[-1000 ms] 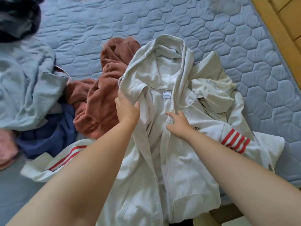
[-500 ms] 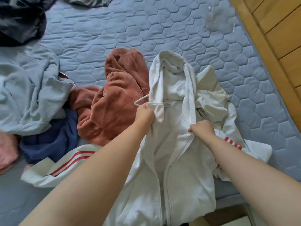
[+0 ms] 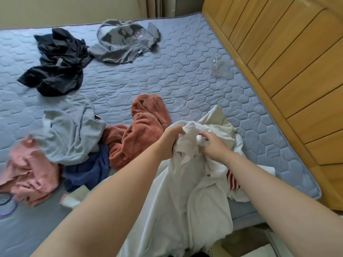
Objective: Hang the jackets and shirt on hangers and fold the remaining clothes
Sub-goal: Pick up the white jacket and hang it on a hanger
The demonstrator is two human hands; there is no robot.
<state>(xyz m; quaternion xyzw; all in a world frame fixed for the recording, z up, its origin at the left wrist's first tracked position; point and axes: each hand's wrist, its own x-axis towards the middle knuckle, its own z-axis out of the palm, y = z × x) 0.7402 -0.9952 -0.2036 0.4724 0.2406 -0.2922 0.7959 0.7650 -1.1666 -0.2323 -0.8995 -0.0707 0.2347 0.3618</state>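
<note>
While left hand [image 3: 171, 140] and right hand [image 3: 213, 145] both clutch white jacket [image 3: 187, 191] collar, body trails toward 6 o'clock; hanger unseen.

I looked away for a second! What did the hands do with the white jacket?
The white jacket lay spread flat; now the left hand and right hand grip its bunched top and lift it up. The brown garment and pale blue garment stayed put.

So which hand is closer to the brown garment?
Left. The left hand grips the white jacket right beside the brown garment; the right hand grips it farther right.
</note>
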